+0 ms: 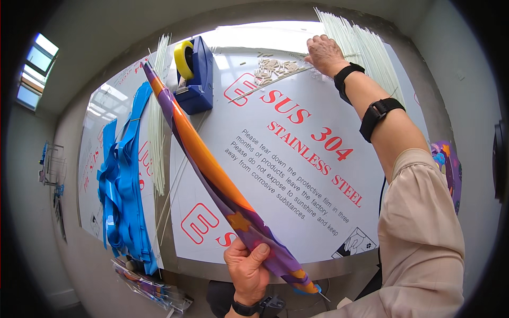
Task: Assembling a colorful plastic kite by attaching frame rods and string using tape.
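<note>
My left hand (248,270), near the front edge of the table, is closed around a long, narrow bundle of rolled fabric (199,153), printed purple and orange. The bundle slants up to the far left, and a thin rod tip pokes out at its near end. At the far right, my right hand (326,54) has its fingers curled in beside a pile of small cream tubes (273,70). A thin white rod (265,87) runs up to that hand. What the right fingertips hold, if anything, is hidden.
A blue tape dispenser (200,79) with a yellow roll stands at the back left. Blue fabric strips (124,185) and a bundle of white rods (157,116) lie on the left. More white rods (371,58) are at the back right. Film-covered sheets (254,222) cover the table.
</note>
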### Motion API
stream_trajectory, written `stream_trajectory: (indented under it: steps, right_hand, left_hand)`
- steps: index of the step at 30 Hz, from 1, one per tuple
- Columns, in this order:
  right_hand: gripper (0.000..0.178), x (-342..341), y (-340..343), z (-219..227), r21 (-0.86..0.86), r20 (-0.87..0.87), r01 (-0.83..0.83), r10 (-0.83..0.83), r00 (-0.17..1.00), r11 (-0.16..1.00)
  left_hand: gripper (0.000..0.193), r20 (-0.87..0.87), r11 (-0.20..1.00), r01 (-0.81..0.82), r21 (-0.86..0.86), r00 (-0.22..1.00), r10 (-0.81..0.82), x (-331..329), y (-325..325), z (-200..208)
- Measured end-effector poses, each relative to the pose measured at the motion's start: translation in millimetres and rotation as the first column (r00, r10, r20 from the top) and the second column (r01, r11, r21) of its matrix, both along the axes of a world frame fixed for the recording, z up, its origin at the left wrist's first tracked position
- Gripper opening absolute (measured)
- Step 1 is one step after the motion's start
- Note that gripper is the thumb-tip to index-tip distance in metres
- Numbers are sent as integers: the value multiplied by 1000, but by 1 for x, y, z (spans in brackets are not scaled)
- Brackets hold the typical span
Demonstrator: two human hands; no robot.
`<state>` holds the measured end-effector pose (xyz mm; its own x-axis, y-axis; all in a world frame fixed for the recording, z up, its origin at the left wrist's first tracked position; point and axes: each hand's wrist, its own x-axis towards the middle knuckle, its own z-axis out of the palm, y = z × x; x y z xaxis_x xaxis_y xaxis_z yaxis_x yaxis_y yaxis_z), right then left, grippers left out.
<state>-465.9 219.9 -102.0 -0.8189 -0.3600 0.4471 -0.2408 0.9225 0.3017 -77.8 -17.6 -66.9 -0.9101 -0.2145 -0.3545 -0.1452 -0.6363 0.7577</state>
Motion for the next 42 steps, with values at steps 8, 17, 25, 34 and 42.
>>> stream_trajectory:
  steps: [8, 17, 25, 34, 42]
  right_hand:
    - [15, -20, -15, -13, -51, 119, 97, -91, 989, 994]
    - [13, 0, 73, 9, -854, 513, 428, -345, 786, -296]
    - [12, 42, 95, 62, -633, 163, 191, 112, 980, -750]
    - [13, 161, 97, 170, -774, 302, 395, 260, 917, -495]
    - [3, 391, 175, 98, -764, 420, 564, 422, 803, -313]
  left_hand:
    - [26, 38, 999, 5, -54, 999, -3, -6, -10, -6]
    - [21, -23, 999, 50, -12, 998, -50, -6, -7, -7]
    - [17, -121, 997, 63, -47, 990, -68, 1, 8, 4]
    - [17, -188, 997, 59, -57, 980, -69, 37, 7, 40]
    - [19, -269, 992, 38, -120, 961, -69, 70, -13, 80]
